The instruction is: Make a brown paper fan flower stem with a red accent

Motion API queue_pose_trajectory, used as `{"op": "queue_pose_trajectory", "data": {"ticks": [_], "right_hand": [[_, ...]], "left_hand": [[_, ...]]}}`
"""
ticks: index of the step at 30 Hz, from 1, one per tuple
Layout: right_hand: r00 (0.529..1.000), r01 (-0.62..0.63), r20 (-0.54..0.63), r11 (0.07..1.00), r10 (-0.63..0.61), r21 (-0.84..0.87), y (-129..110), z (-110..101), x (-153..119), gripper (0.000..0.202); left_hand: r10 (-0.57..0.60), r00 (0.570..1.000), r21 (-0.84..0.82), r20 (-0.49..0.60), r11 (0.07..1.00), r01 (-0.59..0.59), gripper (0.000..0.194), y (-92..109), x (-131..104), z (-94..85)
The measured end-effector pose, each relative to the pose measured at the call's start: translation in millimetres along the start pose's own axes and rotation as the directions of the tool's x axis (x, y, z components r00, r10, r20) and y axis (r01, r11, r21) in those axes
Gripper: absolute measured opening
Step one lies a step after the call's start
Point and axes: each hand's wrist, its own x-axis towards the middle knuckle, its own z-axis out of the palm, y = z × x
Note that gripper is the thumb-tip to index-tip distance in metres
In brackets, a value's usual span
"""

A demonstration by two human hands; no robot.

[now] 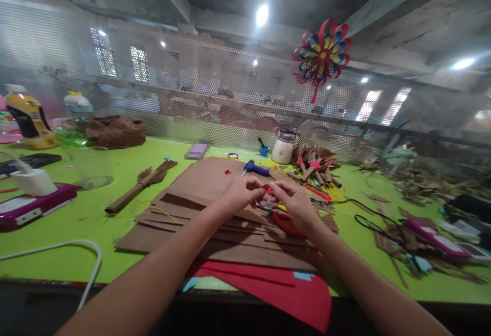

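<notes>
Above a stack of brown paper sheets (215, 223), my left hand (247, 193) and my right hand (293, 200) pinch a small red paper piece (267, 188) between them. Its exact shape is partly hidden by the fingers. Scissors with red handles (286, 223) lie under my right hand. A blue-handled glue gun (258, 169) rests just beyond my left hand, on the paper. Another small red piece (228, 172) lies on the brown paper nearby. Red sheets (276, 290) stick out from below the stack at the table's front edge.
A rolled brown paper piece (140, 187) lies left on the green table (126, 162). Finished-looking brown paper pieces with red stars (315, 164) sit by a white jar (284, 147). A clear cup (92, 170), purple power strip (46, 205) and black cord (360, 218) lie around.
</notes>
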Motion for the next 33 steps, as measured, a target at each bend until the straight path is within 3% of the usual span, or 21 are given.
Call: {"op": "queue_pose_trajectory", "data": {"ticks": [4, 7, 11, 15, 19, 26, 30, 33], "right_hand": [[0.998, -0.040, -0.040, 0.999, 0.039, -0.026, 7, 2, 3, 0.030], [0.999, -0.011, -0.044, 1.000, 0.011, -0.002, 9, 1, 4, 0.027], [1.000, 0.025, -0.020, 0.999, -0.025, 0.025, 7, 1, 3, 0.025], [0.998, 0.061, -0.005, 0.998, -0.061, 0.019, 9, 0, 3, 0.023], [0.998, 0.043, 0.036, 0.999, -0.045, 0.033, 9, -2, 2, 0.022], [0.988, -0.157, 0.037, 0.976, 0.153, 0.154, 0, -4, 0, 0.029], [0.989, -0.143, 0.043, 0.987, 0.140, 0.072, -1, -1, 2, 0.026], [0.994, -0.107, 0.047, 0.988, 0.102, 0.108, 2, 0, 3, 0.025]], "left_hand": [[0.025, 0.998, 0.056, -0.061, 0.998, -0.022, 0.022, 1, 1, 2.1], [0.004, 0.999, -0.059, -0.035, 0.998, -0.006, 0.025, 4, -1, -1.0], [-0.095, 0.994, -0.237, 0.051, 0.966, 0.105, 0.027, 5, -3, -6.2], [-0.149, 0.986, -0.294, 0.079, 0.941, 0.166, 0.026, 5, -4, -8.1], [-0.121, 0.992, -0.244, 0.024, 0.962, 0.123, 0.026, 7, -4, -7.2], [-0.015, 0.999, -0.029, -0.048, 0.999, 0.014, 0.022, 5, -1, -1.8], [-0.004, 0.998, -0.024, -0.061, 1.000, 0.003, 0.024, 3, -1, -1.0], [-0.017, 0.998, -0.079, -0.065, 0.997, 0.012, 0.025, 2, -1, -2.8]]}}
